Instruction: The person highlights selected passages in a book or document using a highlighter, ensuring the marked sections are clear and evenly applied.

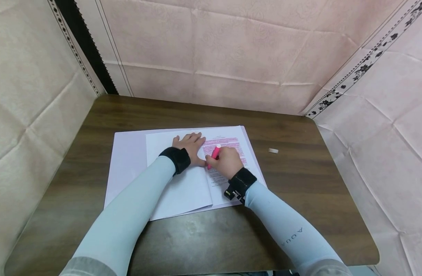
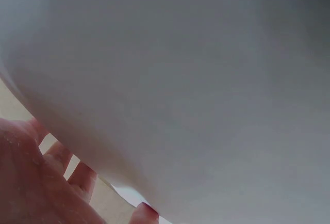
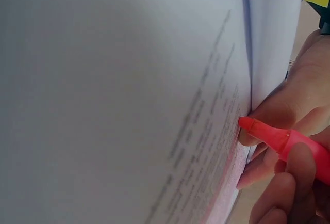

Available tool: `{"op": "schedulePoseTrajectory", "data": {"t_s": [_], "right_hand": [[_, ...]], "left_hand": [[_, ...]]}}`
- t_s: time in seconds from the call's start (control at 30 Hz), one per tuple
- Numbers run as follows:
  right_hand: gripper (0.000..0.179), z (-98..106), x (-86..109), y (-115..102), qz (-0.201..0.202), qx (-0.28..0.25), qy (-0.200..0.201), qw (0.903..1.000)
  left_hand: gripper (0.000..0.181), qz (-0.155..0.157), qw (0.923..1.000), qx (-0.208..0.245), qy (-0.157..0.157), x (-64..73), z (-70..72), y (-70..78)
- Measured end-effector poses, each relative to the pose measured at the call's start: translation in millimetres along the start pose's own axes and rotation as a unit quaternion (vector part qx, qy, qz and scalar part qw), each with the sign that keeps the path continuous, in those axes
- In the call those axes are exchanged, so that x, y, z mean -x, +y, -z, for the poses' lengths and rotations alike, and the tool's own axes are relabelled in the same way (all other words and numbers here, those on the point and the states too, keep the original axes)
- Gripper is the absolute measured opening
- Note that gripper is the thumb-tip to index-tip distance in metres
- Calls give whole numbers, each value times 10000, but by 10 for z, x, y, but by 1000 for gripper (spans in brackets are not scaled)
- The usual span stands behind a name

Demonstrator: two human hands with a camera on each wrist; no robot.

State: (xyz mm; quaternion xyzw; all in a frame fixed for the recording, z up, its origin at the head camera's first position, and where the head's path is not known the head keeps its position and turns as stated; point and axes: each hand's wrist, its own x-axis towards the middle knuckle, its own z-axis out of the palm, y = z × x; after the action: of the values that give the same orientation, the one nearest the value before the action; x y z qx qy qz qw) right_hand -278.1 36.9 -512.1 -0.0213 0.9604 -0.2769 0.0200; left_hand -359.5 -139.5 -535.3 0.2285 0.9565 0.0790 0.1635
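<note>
An open booklet with white pages [image 1: 181,191] and a pale lilac cover [image 1: 126,153] lies on the table. My left hand [image 1: 191,147] rests on the blank left page, its fingers spread and its thumb near the fold. In the left wrist view, the fingers [image 2: 82,177] show past the edge of the white paper. With my right hand [image 1: 229,163] I hold a pink highlighter [image 1: 215,152] over the printed right page [image 1: 229,193]. Pink marking covers the upper lines of text, while the lower lines are plain. The right wrist view shows the uncapped highlighter tip [image 3: 245,122] right at the text beside my left thumb.
A small whitish piece [image 1: 273,150] lies on the brown wooden table [image 1: 300,184] to the right of the booklet. Light cloth [image 1: 231,50] hangs behind the table and along both sides.
</note>
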Motion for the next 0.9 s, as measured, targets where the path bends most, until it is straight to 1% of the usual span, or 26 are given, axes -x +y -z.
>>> {"op": "schedulePoseTrajectory", "data": {"t_s": [0.2, 0.37, 0.9], "right_hand": [[34, 6, 3, -17, 19, 90, 48, 9999], [33, 16, 12, -32, -55, 104, 67, 9999], [33, 33, 15, -28, -297, 169, 27, 9994]], "left_hand": [[112, 12, 10000, -33, 6, -8, 5, 4], [112, 9, 10000, -76, 38, -12, -5, -1], [115, -25, 10000, -20, 46, -2, -9, -6]]}}
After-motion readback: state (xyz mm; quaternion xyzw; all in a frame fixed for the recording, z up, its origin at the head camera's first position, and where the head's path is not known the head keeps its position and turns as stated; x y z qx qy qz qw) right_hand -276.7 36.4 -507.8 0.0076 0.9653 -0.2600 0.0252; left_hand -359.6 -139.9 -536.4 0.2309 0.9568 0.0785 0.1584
